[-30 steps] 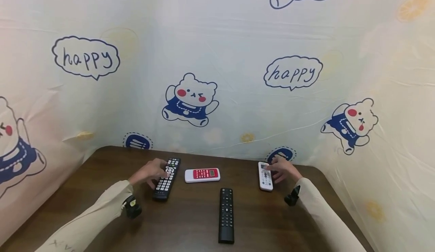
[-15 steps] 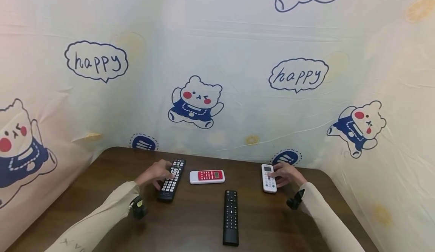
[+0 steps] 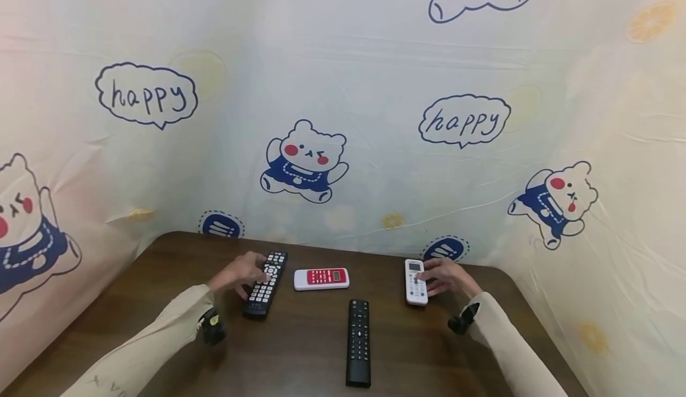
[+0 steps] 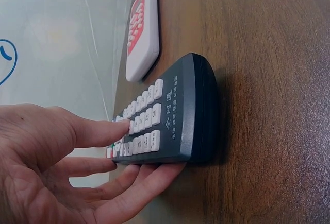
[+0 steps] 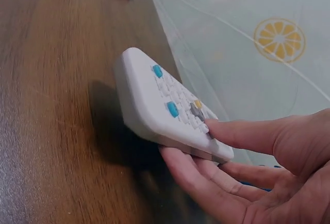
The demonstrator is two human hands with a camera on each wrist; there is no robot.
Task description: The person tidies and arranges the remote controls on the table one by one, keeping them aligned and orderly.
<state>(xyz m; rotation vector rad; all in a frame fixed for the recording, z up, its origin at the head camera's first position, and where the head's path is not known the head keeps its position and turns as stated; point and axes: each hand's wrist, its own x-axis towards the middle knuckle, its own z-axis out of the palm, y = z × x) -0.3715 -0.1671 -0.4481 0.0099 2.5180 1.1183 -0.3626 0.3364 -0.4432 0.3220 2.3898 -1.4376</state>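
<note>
Black remote [image 3: 269,288] on left part of bench [image 3: 418,349], far end leaning right; white remote [image 3: 416,293] toward the right, pointing away from the person. Left grip [image 3: 241,273] partly closed, pinching the black remote: thumb on its buttons, fingers along the side edge. Right grip [image 3: 447,276] likewise, thumb on the white remote's keys, fingers curled at its side and underneath; shadow on the wood beside it. Black remote has rows of white keys, pale lettering at the near end. White remote has a small screen at the far end, plus teal, yellow and grey keys. Between them, a red-faced remote [image 3: 321,279] lies crosswise, just beside the black one; nearer the person, an all-dark remote [image 3: 358,343] lies lengthwise. Pale sleeves [image 3: 155,337] on both arms. Behind, a printed curtain [image 3: 375,58] with bears and "happy" bubbles.
</note>
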